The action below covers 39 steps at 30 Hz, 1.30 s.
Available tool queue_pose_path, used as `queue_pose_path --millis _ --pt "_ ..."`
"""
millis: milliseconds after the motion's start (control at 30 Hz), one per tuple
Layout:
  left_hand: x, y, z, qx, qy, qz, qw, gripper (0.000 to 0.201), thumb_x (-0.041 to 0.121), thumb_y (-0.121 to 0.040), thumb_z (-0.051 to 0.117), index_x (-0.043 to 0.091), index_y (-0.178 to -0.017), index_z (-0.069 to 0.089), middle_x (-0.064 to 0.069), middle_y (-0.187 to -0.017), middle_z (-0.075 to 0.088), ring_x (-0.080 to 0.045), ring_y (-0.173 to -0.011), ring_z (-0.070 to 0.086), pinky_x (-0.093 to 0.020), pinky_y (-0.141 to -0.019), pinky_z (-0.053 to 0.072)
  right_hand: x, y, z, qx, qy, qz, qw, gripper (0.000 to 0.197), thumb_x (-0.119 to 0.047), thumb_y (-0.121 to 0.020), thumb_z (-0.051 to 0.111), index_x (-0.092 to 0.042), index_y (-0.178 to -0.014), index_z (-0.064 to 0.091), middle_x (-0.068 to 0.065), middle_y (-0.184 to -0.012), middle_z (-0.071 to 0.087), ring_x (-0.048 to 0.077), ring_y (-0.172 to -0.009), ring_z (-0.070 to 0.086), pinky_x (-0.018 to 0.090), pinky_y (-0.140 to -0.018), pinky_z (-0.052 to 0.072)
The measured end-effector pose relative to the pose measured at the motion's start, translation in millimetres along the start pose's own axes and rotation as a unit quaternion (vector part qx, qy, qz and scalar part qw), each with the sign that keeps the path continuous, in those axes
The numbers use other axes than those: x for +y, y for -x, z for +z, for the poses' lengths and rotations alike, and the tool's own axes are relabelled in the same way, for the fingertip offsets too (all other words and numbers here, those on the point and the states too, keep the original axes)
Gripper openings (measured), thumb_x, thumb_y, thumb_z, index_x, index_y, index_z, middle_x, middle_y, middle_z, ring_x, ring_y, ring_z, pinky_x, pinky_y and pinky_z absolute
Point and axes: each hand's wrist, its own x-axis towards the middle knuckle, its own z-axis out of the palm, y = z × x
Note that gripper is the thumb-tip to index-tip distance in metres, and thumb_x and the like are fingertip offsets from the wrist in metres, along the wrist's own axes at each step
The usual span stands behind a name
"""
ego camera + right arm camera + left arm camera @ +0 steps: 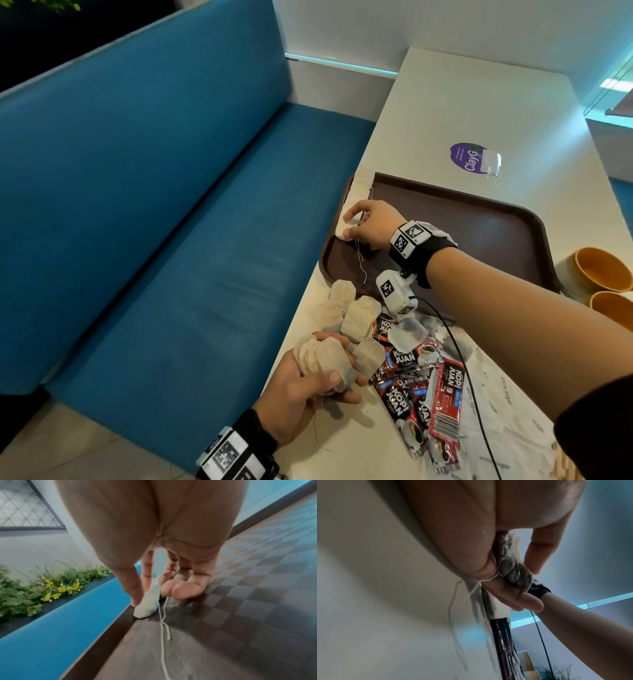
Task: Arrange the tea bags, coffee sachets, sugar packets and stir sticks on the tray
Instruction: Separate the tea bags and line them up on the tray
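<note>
I am working at a pale counter (445, 113) beside a blue bench seat (154, 205); two orange cups (603, 270) are sitting just past the brown tray (479, 226), and a black cable (459, 359) is trailing across the coffee sachets (421, 387) and loose tea bags (356, 318) heaped near me; my right hand (373, 222) is pinching one tea bag (147, 607) on the tray's left rim, its long axis lying along that rim; the right wrist view is showing its string (163, 628) trailing onto the tray floor; my left hand (301, 394) is gripping a bunch of tea bags (325, 359), fingers (537, 550) curling round them, over the counter's near edge.
</note>
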Motion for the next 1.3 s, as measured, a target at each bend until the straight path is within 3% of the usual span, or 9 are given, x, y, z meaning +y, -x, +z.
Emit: queue_pose_path --millis 133,233,300,467,633,767,900,1100,1300 --pt "-1.5 0.3 0.3 0.017 0.004 0.0 1.0 0.049 0.002 -0.075 0.073 0.001 -0.121 0.059 -0.035 -0.104 0.059 -0.048 -0.093 0.066 -0.039 -0.062 0.061 -3.7 25.6 -11.6 0.036 -0.067 -0.01 0.997 0.021 -0.023 -0.083 0.082 -0.024 -0.102 0.07 -0.002 -0.075 0.06 0.016 -0.065 0.061 0.04 -0.076 0.058" --pt "-2.2 -0.4 -0.6 0.023 -0.019 0.002 1.0 0.046 -0.004 -0.079 0.072 0.003 -0.122 0.057 -0.036 -0.105 0.061 -0.044 -0.089 0.068 -0.037 -0.059 0.061 -12.8 63.4 -22.7 0.059 -0.101 -0.028 0.993 0.018 -0.022 -0.085 0.08 -0.021 -0.102 0.073 -0.005 -0.074 0.059 0.005 -0.059 0.056 0.025 -0.066 0.047" --pt "-2.5 0.2 -1.0 0.03 -0.054 -0.01 0.998 0.05 0.001 -0.081 0.073 0.004 -0.126 0.052 -0.041 -0.109 0.063 -0.036 -0.079 0.07 -0.035 -0.055 0.059 -19.9 94.2 -26.7 0.049 -0.117 -0.04 0.991 0.016 -0.023 -0.088 0.078 -0.021 -0.102 0.073 -0.003 -0.078 0.064 0.0 -0.055 0.057 0.023 -0.065 0.047" --pt "-2.7 4.9 5.6 0.056 -0.057 -0.006 0.997 0.051 0.001 -0.082 0.075 0.005 -0.128 0.052 -0.032 -0.109 0.07 -0.035 -0.077 0.074 -0.041 -0.06 0.062 -26.0 170.0 -19.9 0.005 -0.143 -0.061 0.988 0.013 -0.027 -0.087 0.079 -0.027 -0.098 0.074 -0.002 -0.093 0.071 0.01 -0.07 0.065 0.035 -0.069 0.059" --pt "-4.8 7.0 7.0 0.061 -0.018 0.017 0.998 0.031 -0.007 -0.084 0.071 0.006 -0.112 0.069 -0.03 -0.111 0.069 -0.043 -0.096 0.071 -0.046 -0.075 0.062 -8.0 217.4 3.3 0.015 -0.189 -0.044 0.981 0.022 -0.025 -0.083 0.083 -0.032 -0.1 0.072 0.003 -0.102 0.071 0.017 -0.08 0.068 0.042 -0.077 0.061" --pt "-4.8 7.5 10.1 0.084 -0.024 0.012 0.996 0.034 -0.002 -0.084 0.072 -0.007 -0.116 0.063 -0.033 -0.109 0.068 -0.042 -0.095 0.071 -0.042 -0.073 0.063 8.3 245.6 28.8 0.001 -0.258 -0.004 0.966 0.031 -0.021 -0.081 0.085 -0.029 -0.108 0.072 0.009 -0.108 0.068 0.015 -0.079 0.065 0.041 -0.078 0.061" --pt "-3.5 11.4 17.3 0.085 -0.027 0.02 0.996 0.023 -0.003 -0.087 0.067 -0.002 -0.11 0.068 -0.026 -0.1 0.072 -0.035 -0.085 0.074 -0.042 -0.07 0.064 15.6 261.9 49.1 -0.024 -0.287 0.02 0.957 0.034 -0.029 -0.082 0.084 -0.029 -0.114 0.071 0.004 -0.108 0.07 0.018 -0.092 0.071 0.041 -0.086 0.061" --pt "-5.7 14.5 15.8 0.112 -0.051 0.011 0.992 0.035 -0.001 -0.079 0.074 -0.001 -0.112 0.061 -0.027 -0.101 0.072 -0.04 -0.086 0.073 -0.042 -0.064 0.064 12.7 263.6 56.5 0.026 -0.278 0.011 0.96 0.006 -0.021 -0.093 0.074 -0.016 -0.094 0.077 0.004 -0.085 0.077 0.009 -0.069 0.067 0.031 -0.069 0.058" --pt "-8.3 13.0 15.1 0.128 -0.065 0.024 0.989 0.016 0.012 -0.083 0.073 0.009 -0.099 0.072 -0.02 -0.102 0.074 -0.034 -0.087 0.074 -0.037 -0.064 0.063 12.2 261.1 53.7 0.027 -0.339 0.051 0.939 0.013 -0.014 -0.095 0.071 -0.002 -0.097 0.074 0.012 -0.076 0.072 0.015 -0.059 0.064 0.029 -0.056 0.058"
